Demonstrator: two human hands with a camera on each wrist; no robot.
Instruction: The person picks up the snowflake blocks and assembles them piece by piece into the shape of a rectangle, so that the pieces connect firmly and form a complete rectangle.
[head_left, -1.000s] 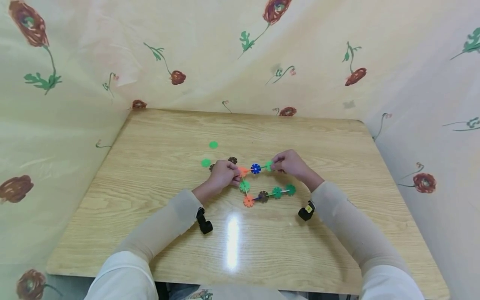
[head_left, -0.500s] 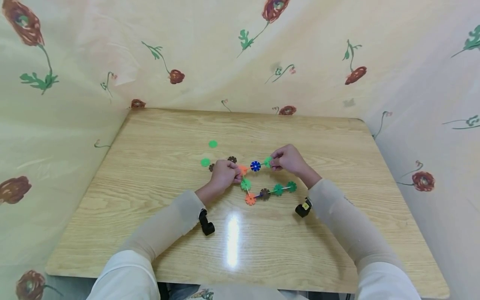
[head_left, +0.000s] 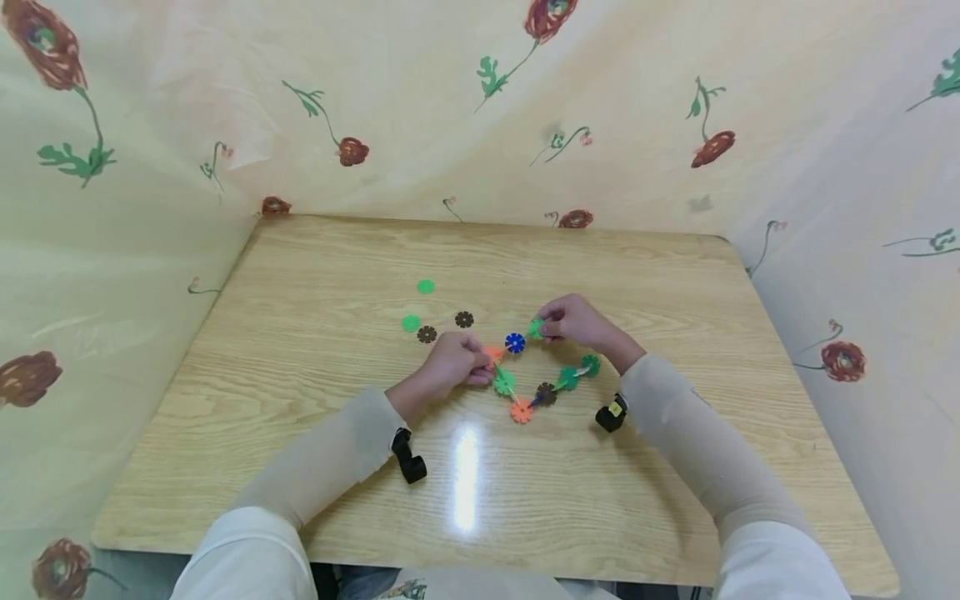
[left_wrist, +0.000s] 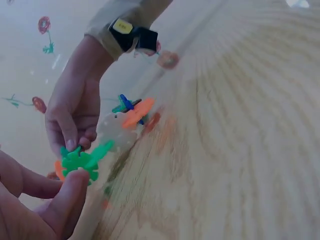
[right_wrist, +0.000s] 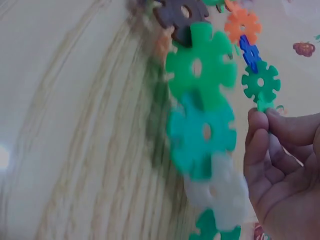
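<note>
A chain of notched interlocking snowflake discs bends round in an open loop above the table. My left hand [head_left: 450, 367] pinches it at the left corner, around an orange disc [head_left: 493, 354] beside a green disc [left_wrist: 80, 164]. At the chain's upper end, my right hand [head_left: 577, 321] holds a green disc [head_left: 536, 328] between thumb and fingers. A blue disc [head_left: 514, 343] sits between the hands. The lower run has an orange disc [head_left: 521, 411], a brown disc [head_left: 546, 394], then teal-green and white discs [right_wrist: 217, 192], its far end free. Fingertips partly cover the held discs.
Two loose brown discs [head_left: 464, 319] lie beyond my left hand on the wooden table [head_left: 337, 283]. Near them are two flat bright-green discs [head_left: 411, 323]. Floral cloth [head_left: 412, 108] hangs behind and beside the table. Both wrists wear black cameras [head_left: 611, 414].
The left corner and lower run of the chain have shifted right and slightly towards me. My left hand has moved slightly nearer, uncovering a loose brown disc. The right hand keeps its hold.
</note>
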